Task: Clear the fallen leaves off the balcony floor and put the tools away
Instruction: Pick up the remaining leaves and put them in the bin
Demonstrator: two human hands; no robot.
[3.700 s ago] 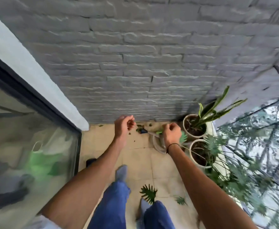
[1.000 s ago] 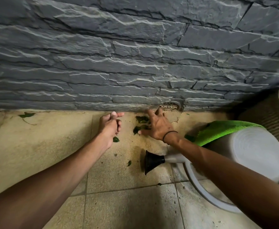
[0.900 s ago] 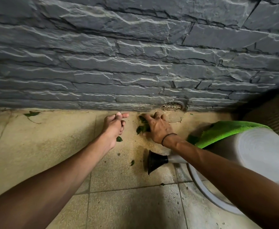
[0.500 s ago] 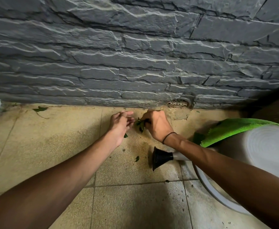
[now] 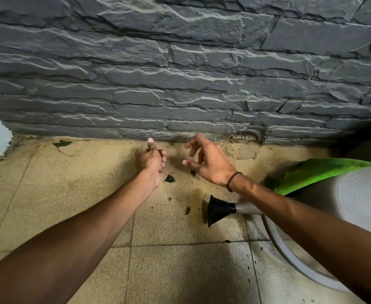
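L hand (image 5: 150, 160) fisted, maybe on leaves; R hand (image 5: 208, 164) splayed over gritty tile (image 5: 74, 185)

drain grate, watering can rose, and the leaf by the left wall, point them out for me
drain grate (image 5: 242, 136), head view, on its perforated face at the wall's foot
rose (image 5: 215, 210), head view, on the black cone at the spout's end
leaf (image 5: 62, 143), head view, on the blade's middle

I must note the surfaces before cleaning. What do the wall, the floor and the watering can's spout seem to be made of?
Wall: looks like grey split slate or stone cladding, rough and matt, with layered ridges.
Floor: seemingly beige ceramic tiles, finely textured, with grout lines.
Spout: probably smooth grey plastic, with a black flared rose.
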